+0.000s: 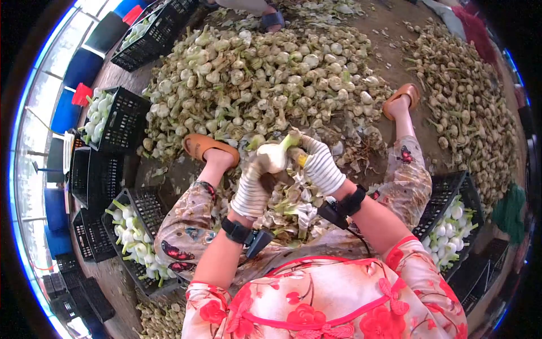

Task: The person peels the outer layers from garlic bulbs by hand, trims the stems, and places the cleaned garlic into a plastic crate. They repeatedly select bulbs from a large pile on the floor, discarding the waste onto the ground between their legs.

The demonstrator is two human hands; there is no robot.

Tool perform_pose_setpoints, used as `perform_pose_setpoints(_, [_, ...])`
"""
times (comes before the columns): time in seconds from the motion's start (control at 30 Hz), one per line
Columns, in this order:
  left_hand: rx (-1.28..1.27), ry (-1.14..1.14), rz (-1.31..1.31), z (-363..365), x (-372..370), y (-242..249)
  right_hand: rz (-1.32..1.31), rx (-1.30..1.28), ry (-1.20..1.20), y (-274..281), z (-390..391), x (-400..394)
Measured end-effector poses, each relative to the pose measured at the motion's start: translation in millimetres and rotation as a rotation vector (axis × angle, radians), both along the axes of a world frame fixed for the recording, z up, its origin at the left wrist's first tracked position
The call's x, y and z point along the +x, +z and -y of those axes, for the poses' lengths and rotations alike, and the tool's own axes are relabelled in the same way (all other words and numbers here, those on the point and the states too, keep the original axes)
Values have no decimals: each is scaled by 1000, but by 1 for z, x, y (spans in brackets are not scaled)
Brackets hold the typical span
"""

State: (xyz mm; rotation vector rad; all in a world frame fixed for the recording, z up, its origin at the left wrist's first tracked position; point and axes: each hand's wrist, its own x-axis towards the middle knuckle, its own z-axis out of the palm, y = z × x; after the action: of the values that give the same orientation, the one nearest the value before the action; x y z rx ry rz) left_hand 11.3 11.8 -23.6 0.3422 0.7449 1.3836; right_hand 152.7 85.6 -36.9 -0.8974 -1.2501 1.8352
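Note:
My left hand [252, 182], in a striped work glove with a dirty palm, is closed around a garlic bulb [273, 157]. The bulb is white and peeled-looking, and its green stem [291, 139] points up to the right. My right hand [322, 166], gloved the same way, is closed at the stem beside the bulb. A small tool with a yellow part [302, 161] shows between its fingers; the rest of that tool is hidden. Below both hands, loose garlic skins and cut stems [299, 209] lie on the ground between my legs.
A big heap of untrimmed garlic [259, 85] lies ahead, another heap [468, 113] to the right. Black crates of cleaned garlic stand at left [148, 204] and right [437, 198], with more crates [121, 118] farther left. Another person's foot [273, 20] is beyond the heap.

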Motion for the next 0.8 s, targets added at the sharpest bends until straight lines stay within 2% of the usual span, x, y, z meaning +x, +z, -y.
perform_pose_setpoints(0.07, [-54,-69,271,-1,-2,-2,-1,39,-13,4,3,3])
perform_pose_setpoints(0.1, [-115,-42,135,-2,3,-2,36,94,-29,-2,2,4])
perform_pose_setpoints(0.2, [-199,-77,299,-2,-2,1,-48,102,-69,6,4,3])
perform_pose_setpoints(0.23, [-91,-49,170,-8,-1,3,-102,-52,-90,13,8,2])
perform_pose_setpoints(0.33, [-106,194,-439,-12,9,8,16,31,-216,16,19,-5])
perform_pose_setpoints(0.37, [9,246,-709,-8,17,16,20,77,-203,19,23,-7])
perform_pose_setpoints(0.4, [147,376,-968,-7,15,-5,-40,49,-183,23,27,-11])
perform_pose_setpoints(0.47, [79,281,-965,-7,2,17,145,276,-130,19,19,-7])
perform_pose_setpoints(0.5, [7,235,-846,-7,-8,11,106,226,-105,23,16,-4])
perform_pose_setpoints(0.57, [32,109,-550,-1,-22,18,-28,64,-53,42,6,2])
perform_pose_setpoints(0.6, [48,48,-402,1,-26,25,5,123,-28,52,0,4])
perform_pose_setpoints(0.67, [22,-97,-354,6,-29,39,44,178,110,52,-14,8])
perform_pose_setpoints(0.73, [47,-260,-357,8,-32,39,-11,103,123,47,-15,7])
perform_pose_setpoints(0.8, [44,-227,-222,2,-35,39,-143,32,101,44,-13,5])
